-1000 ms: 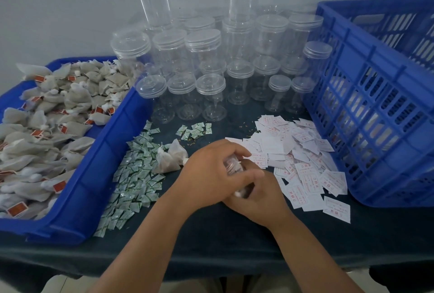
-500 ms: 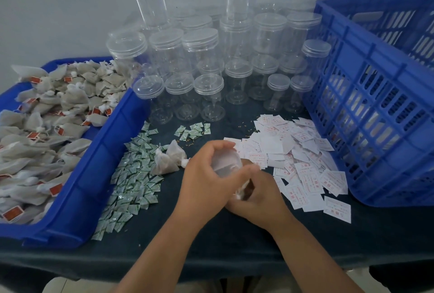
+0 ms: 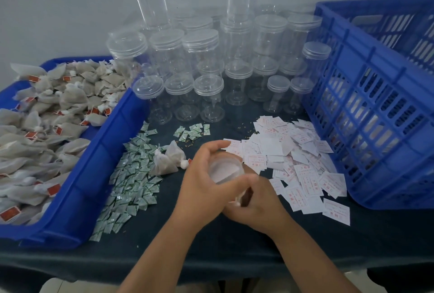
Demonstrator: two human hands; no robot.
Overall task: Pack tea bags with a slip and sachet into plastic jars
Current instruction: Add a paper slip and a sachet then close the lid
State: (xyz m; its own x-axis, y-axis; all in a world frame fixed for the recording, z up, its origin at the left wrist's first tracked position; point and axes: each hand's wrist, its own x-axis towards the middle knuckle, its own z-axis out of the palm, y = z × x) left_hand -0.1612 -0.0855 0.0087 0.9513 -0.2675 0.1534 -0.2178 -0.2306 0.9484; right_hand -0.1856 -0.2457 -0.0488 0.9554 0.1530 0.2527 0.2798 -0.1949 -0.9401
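Now the person's left hand (image 3: pixel 204 182) is curled around a small clear jar (image 3: pixel 225 168), holding it just above the dark table (image 3: pixel 234 245), near the front edge. The jar is tipped so one round end faces up. The right hand (image 3: pixel 256 203) is tucked close under the left thumb, touching the left hand. Its fingers are bent, and a little white bit pokes out beside them, but it is too blurry to tell what that hand has hold of. Two loose tea bags (image 3: pixel 169 158) lie on the table just left of the hands. Beside them is a long pile of green and white sachets (image 3: pixel 131 175). A heap of white paper slips (image 3: pixel 293 158) with red print sits to the right of the hands. On the left is a blue tray (image 3: pixel 82 175) heaped with tea bags that have red tags. On the right stands a big blue crate (image 3: pixel 375 128). Behind it all, lots of empty clear jars with lids (image 3: pixel 207 85) stand close together by the wall.
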